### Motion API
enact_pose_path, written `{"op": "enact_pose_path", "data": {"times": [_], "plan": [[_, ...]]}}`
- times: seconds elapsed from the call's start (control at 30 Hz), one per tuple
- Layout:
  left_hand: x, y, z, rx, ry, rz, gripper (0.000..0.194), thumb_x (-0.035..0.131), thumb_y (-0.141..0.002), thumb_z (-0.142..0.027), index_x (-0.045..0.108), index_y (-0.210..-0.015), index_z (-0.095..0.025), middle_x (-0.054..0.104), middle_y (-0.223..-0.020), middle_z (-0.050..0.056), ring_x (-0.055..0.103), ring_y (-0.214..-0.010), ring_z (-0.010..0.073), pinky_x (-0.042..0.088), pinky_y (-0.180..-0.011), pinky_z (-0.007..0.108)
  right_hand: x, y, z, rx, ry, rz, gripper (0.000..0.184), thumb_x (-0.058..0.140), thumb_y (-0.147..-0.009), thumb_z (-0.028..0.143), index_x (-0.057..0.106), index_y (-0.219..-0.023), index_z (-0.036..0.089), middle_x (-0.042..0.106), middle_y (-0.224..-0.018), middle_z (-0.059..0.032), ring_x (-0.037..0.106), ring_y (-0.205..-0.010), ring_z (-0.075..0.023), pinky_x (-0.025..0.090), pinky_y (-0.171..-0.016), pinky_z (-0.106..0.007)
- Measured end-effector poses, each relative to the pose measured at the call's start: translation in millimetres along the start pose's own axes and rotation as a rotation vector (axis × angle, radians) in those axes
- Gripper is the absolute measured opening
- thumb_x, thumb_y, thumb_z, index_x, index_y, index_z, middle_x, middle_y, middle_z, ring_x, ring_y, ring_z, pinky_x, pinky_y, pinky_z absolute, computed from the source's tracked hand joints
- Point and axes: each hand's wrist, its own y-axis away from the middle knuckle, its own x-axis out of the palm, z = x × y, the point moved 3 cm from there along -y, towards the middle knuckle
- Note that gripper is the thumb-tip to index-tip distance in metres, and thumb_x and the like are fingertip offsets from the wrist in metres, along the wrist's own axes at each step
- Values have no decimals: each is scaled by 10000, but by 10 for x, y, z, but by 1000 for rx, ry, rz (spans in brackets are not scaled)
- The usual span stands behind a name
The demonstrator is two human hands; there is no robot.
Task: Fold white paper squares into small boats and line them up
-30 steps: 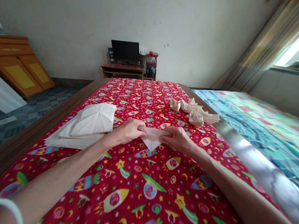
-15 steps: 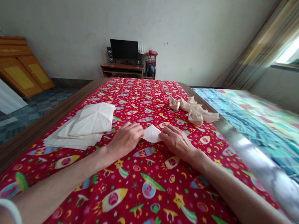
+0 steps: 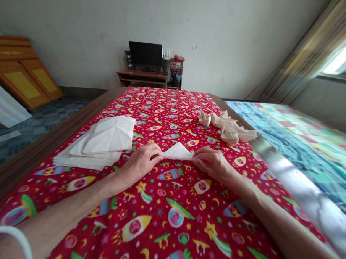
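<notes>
Between my hands, low over the red patterned tablecloth [image 3: 170, 190], is a folded piece of white paper [image 3: 178, 151], its upper part a triangle with the point facing away from me. Its left corner is pinched by my left hand [image 3: 144, 159], thumb against fingers. My right hand [image 3: 213, 161] grips the right corner in the same way. To the left lies a stack of creased white paper sheets [image 3: 109, 136]. Several folded paper boats [image 3: 229, 132] sit in a group beyond my right hand, by the table's right edge.
A bed with a chequered cover [image 3: 298, 150] adjoins the table's right side. Across the room stand a monitor [image 3: 145, 56] and speakers on a small desk [image 3: 142, 75]. At the left is a wooden cabinet [image 3: 26, 73].
My hands have moved apart. The paper between them has gone from a diamond shape to a wider triangle with a straight near edge. The view has shifted slightly.
</notes>
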Motion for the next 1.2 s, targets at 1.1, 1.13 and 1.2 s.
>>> {"op": "enact_pose_path", "data": {"times": [1.1,1.13,1.2], "plan": [[158,-122,-381,269,-289,245,385,338,-920,-107,528,-1247,-179,549,-1317,50,413,-1288,190,324,-1086,396,93,-219,34,300,617,169,269,393,-928,323,615,-832,203,657,-800,-44,597,-661,-153,201,-500,-266],[197,-117,-399,264,-294,261,401,326,-911,-91,511,-1263,-139,543,-1324,71,412,-1294,189,321,-1092,385,92,-221,39,306,623,175,269,393,-927,324,616,-837,204,658,-803,-42,596,-663,-152,199,-502,-267],[266,-106,-433,247,-318,277,426,332,-887,-78,476,-1288,-80,511,-1349,115,405,-1304,195,328,-1093,361,92,-224,46,319,627,187,269,391,-926,324,619,-847,205,661,-813,-41,591,-665,-148,199,-505,-266]]}}
